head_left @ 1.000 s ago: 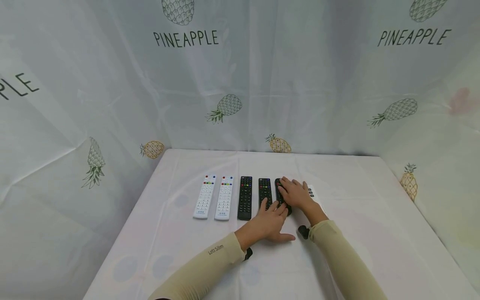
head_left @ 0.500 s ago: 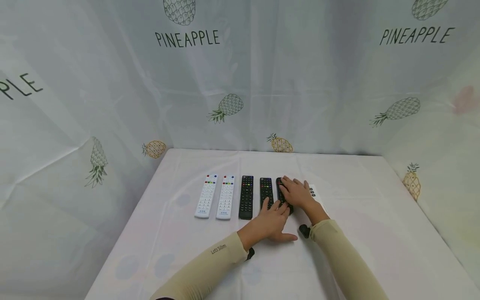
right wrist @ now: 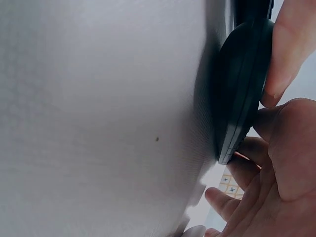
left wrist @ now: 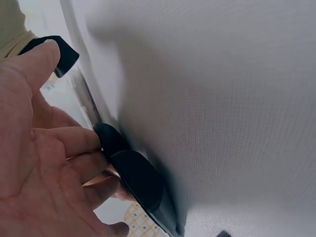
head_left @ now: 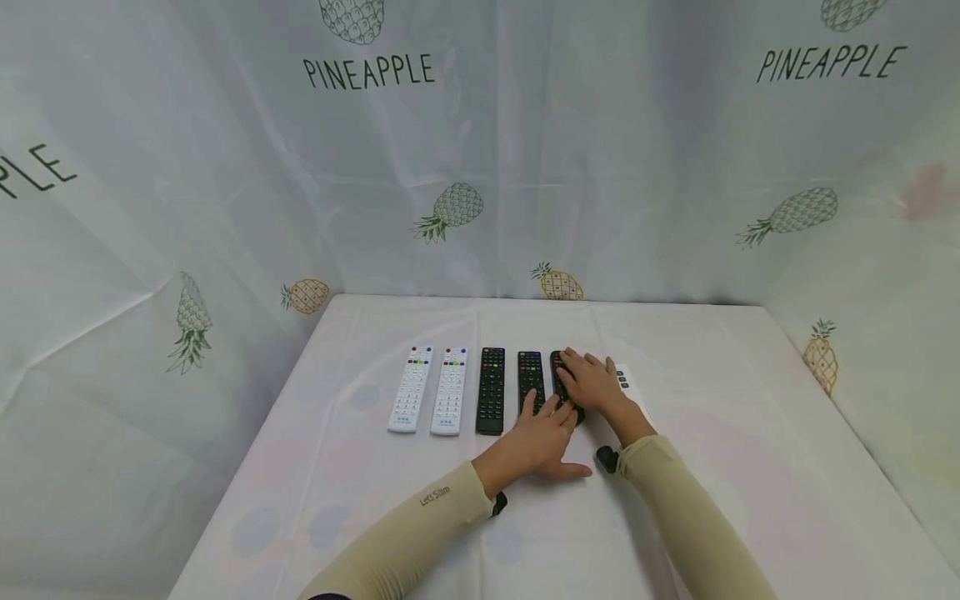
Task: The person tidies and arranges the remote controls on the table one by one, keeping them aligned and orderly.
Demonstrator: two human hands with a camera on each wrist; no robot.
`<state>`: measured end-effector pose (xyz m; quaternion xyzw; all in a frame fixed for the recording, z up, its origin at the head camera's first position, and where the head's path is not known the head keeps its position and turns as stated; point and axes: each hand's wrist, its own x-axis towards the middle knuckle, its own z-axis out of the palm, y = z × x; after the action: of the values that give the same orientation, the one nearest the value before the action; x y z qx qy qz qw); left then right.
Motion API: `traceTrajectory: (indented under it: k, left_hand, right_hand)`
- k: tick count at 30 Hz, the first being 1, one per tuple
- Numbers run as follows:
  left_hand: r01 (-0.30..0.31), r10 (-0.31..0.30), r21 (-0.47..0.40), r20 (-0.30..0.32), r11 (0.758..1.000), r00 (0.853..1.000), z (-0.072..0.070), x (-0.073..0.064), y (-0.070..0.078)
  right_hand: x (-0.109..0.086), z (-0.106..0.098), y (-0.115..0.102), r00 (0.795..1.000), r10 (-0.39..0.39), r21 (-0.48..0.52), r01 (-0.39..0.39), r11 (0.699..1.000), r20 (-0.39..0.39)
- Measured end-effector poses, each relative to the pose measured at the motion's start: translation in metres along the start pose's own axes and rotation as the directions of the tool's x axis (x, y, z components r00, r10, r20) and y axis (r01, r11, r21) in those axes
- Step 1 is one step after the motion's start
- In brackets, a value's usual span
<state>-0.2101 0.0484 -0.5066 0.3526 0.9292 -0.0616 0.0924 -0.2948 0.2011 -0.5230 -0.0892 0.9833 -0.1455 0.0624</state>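
A row of remote controls lies on the white-covered table. My left hand (head_left: 536, 446) has its fingers spread and fairly straight, with the thumb out to the right. Its fingertips rest at the near ends of a black remote (head_left: 530, 375) and the rightmost black remote (head_left: 558, 383). On that rightmost one my right hand (head_left: 592, 385) also lays its extended fingers, covering part of the buttons. In the right wrist view the rounded end of a black remote (right wrist: 239, 84) shows under the fingers. The left wrist view has fingers against the dark remote ends (left wrist: 136, 175).
Left of the hands lie two white remotes, the outer white remote (head_left: 411, 390) and the inner white remote (head_left: 449, 392), then another black remote (head_left: 491, 392). A white remote (head_left: 624, 379) is partly hidden behind my right wrist. Pineapple-print curtains (head_left: 637, 167) surround the table (head_left: 720, 400).
The head view shifts slightly. Both hands keep their places on the remotes, and the row stays as it was.
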Motion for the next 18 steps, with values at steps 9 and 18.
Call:
traceTrajectory:
  k: [9, 18]
  left_hand:
    - [0.002, -0.002, 0.027, 0.0, 1.0, 1.0, 0.0001, -0.0006, 0.0017]
    - [0.011, -0.011, -0.005, -0.008, 1.0, 1.0, -0.0038, -0.0011, 0.0051]
  right_hand:
    - [-0.0001, 0.0, -0.0003, 1.0, 0.0, -0.003, 0.0, 1.0, -0.009]
    - [-0.0015, -0.0041, -0.0015, 1.0, -0.007, -0.027, 0.007, 1.0, -0.02]
